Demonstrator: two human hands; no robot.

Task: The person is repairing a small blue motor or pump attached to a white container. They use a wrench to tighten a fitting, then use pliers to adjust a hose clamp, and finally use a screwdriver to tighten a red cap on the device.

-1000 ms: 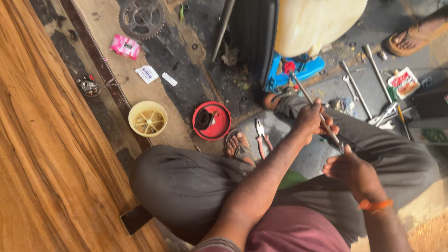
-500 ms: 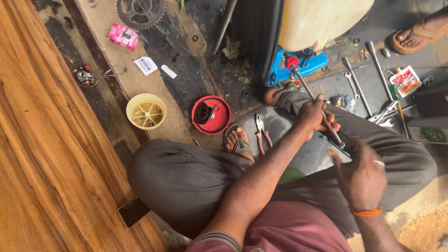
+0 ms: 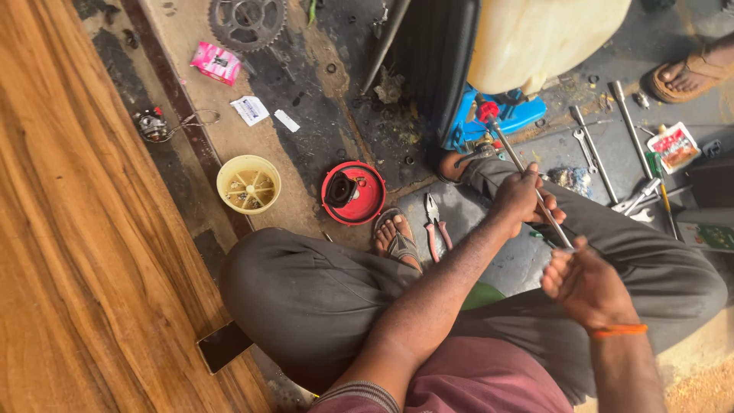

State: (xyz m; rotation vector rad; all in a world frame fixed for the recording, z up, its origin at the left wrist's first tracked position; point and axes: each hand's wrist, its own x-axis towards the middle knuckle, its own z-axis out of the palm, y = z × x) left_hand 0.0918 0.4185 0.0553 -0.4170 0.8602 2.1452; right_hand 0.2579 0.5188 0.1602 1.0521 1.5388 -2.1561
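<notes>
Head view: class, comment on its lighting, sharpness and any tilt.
Head view: soft, even daylight, no hard shadows or glare; the frame is tilted; the left hand and right hand on the metal rod are fairly sharp; the wooden panel at the left edge looks slightly soft.

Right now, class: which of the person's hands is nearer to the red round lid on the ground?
The left. The left hand grips the long metal rod a short way right of the red lid. The right hand holds the rod's near end, farther right and lower.

orange wristband, grey trousers, maybe maroon shirt
</notes>
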